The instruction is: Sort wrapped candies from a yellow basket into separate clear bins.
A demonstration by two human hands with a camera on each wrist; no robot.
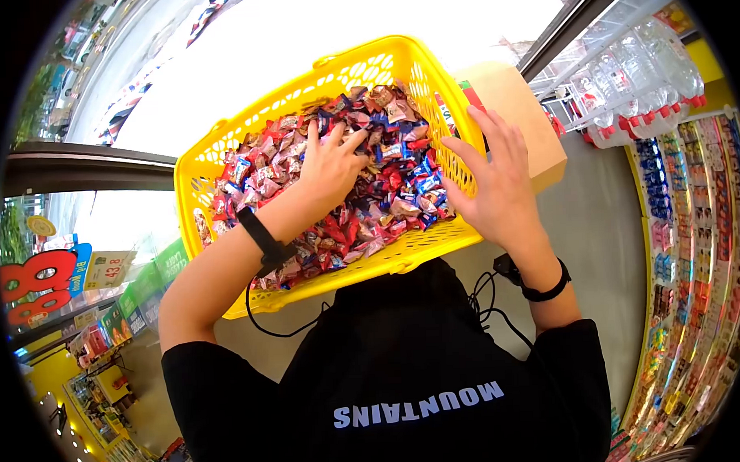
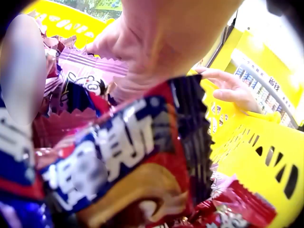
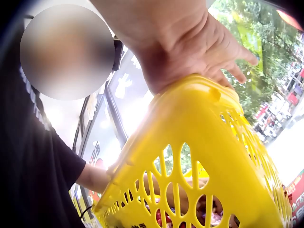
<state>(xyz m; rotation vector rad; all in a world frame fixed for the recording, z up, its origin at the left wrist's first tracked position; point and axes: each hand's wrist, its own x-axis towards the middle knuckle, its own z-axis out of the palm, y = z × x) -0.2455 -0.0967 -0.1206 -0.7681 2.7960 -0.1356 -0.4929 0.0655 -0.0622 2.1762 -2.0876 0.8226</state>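
Note:
A yellow plastic basket [image 1: 300, 95] is heaped with small wrapped candies [image 1: 385, 202] in pink, red and blue. On top of the heap lies my left hand [image 1: 331, 167], fingers spread and fingertips among the wrappers. The left wrist view shows a blue-and-red candy packet [image 2: 128, 161] large in front of that hand [image 2: 152, 52]. My right hand [image 1: 499, 182] is at the basket's right side with its fingers extended. In the right wrist view, the heel of this hand [image 3: 185, 57] rests on the basket's corner rim [image 3: 199, 90].
A cardboard box [image 1: 517, 120] stands just beyond the basket's right side. Farther right are large clear bottles [image 1: 642, 75] on a rack and shelves of packaged goods [image 1: 689, 269]. Black cables [image 1: 490, 296] hang by both wrists. A window frame [image 1: 91, 167] runs along the left.

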